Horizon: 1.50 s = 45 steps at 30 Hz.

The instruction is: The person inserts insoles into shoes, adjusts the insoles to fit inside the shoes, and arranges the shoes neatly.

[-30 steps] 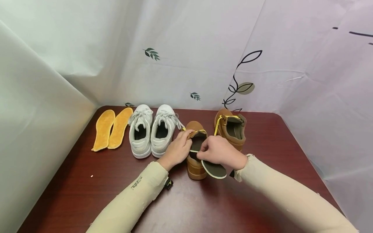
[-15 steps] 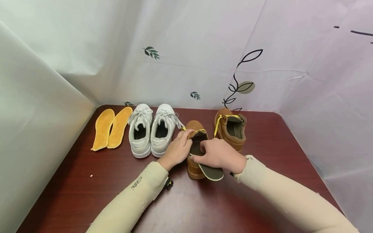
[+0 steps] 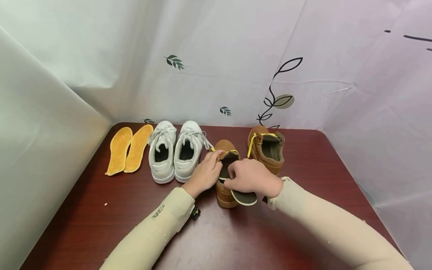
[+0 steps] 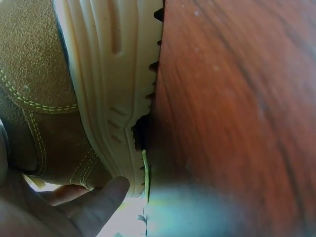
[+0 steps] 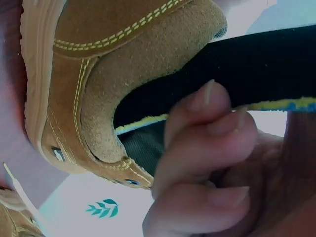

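A brown suede lace-up shoe stands toe-away near the middle of the table. My left hand grips its left side by the laces; in the left wrist view a finger lies along the pale sole. My right hand is over the shoe's opening and pinches a dark, pale-edged insole. One end of the insole is inside the shoe, while its rounded end sticks out to the right below my hand. The right wrist view shows the insole's black underside rising past the collar.
A matching brown shoe with yellow laces stands farther back on the right. To the left are a pair of white sneakers and two orange plush insoles. White patterned sheeting borders the wooden table at the back and sides.
My right hand has shifted slightly left over the shoe's opening, and the insole's protruding end has moved left toward the heel. The left hand and shoe have stayed put.
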Motion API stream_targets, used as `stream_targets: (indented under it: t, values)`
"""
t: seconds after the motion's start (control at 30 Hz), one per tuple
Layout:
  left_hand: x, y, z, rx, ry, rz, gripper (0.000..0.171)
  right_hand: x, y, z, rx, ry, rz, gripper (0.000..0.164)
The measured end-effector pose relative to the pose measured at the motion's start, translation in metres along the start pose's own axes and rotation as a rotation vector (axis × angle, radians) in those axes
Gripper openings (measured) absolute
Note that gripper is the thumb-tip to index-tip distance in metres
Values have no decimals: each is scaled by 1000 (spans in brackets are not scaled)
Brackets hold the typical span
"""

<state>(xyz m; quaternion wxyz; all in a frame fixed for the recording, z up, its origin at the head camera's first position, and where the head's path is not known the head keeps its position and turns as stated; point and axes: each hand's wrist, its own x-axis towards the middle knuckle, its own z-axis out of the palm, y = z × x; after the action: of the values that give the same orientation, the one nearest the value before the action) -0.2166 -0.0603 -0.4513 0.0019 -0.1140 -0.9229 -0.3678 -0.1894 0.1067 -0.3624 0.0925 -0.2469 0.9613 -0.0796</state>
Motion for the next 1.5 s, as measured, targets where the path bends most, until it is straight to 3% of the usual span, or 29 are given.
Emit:
stream_targets:
  t: [0.2, 0.47, 0.77, 1.0, 1.23, 1.5]
  values:
    - [0, 0, -1, 3, 2, -4, 45, 7, 2, 3, 74, 54, -4, 32]
    - [0, 0, 1, 5, -2, -3, 45, 18, 6, 14, 65, 114, -2, 38]
    - [1, -2, 2, 6, 5, 15, 45, 12, 0, 16, -90, 97, 42, 39]
    - [0, -1, 2, 14, 19, 6, 45, 0, -1, 12, -147, -6, 79, 57]
    - [-1, -1, 1, 4, 7, 7, 46, 3, 1, 10, -42, -14, 32, 42]
    - [-1, 0, 1, 1, 0, 8, 46, 13, 1, 15, 101, 28, -6, 42]
